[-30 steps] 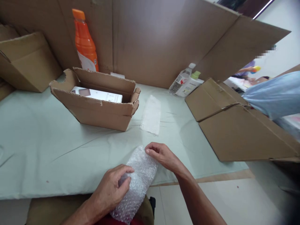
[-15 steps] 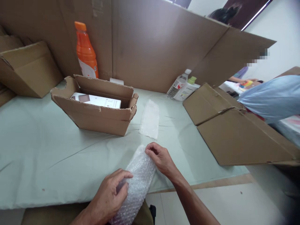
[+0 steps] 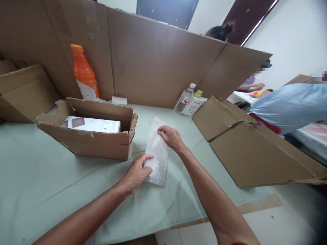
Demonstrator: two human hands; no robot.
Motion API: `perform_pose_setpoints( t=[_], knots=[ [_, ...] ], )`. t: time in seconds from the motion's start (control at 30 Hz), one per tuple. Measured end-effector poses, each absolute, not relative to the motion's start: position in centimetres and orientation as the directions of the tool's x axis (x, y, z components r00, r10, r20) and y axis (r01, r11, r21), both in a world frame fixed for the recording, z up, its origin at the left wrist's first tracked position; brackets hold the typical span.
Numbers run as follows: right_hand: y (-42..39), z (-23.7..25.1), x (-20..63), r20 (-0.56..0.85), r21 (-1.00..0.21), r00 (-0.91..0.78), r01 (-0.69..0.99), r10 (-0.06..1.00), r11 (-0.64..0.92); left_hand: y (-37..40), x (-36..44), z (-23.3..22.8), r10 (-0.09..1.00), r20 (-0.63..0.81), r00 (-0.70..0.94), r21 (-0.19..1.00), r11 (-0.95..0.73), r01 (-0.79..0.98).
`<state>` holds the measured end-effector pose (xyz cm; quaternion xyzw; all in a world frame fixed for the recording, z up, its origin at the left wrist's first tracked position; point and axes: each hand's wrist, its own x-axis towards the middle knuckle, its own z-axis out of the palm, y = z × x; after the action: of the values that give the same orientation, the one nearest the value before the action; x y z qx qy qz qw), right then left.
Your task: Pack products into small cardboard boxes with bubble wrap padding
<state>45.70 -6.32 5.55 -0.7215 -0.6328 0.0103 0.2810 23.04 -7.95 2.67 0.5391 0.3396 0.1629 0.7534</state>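
Observation:
Both hands are on a clear bubble wrap bag [image 3: 157,161] over the middle of the table. My left hand [image 3: 138,172] grips its left edge between thumb and fingers. At the upper right corner, my right hand [image 3: 171,136] pinches the bag. Underneath it, a flat whitish wrap piece [image 3: 158,121] shows only at its far end; the bag hides the rest. Left of the hands stands an open cardboard box [image 3: 102,147] with a white printed box [image 3: 106,125] inside.
An orange bottle [image 3: 85,76], a white roll [image 3: 119,100], a clear bottle [image 3: 184,98] and a white bottle with a green cap [image 3: 195,103] stand along the cardboard partition [image 3: 153,58]. Cardboard boxes [image 3: 255,153] lie at right. A person in light blue [image 3: 293,105] is beyond them.
My hands have carried the bubble wrap bag forward from the table's near edge, over the flat piece lying there. The camera view has shifted, too.

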Motion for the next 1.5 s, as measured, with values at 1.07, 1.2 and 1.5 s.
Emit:
perform_pose_setpoints(
  t=[1.07, 1.2, 1.5],
  knots=[
    [-11.9, 4.0, 48.2, 0.229, -0.886, 0.506, 0.462, 0.831, -0.037, -4.2, 29.1, 4.2, 0.658, -0.445, 0.608, 0.766, 0.631, -0.122],
    [-14.1, 6.0, 46.1, 0.273, -0.738, 0.229, 0.673, 0.934, 0.051, -4.0, 29.2, 3.9, 0.670, -0.435, 0.601, 0.775, 0.619, -0.130],
    [-15.1, 1.9, 42.9, 0.171, -0.072, -0.072, 0.994, 0.983, 0.085, -5.5, 27.5, 3.1, 0.841, -0.103, 0.531, 0.993, 0.113, 0.014]
  ],
)
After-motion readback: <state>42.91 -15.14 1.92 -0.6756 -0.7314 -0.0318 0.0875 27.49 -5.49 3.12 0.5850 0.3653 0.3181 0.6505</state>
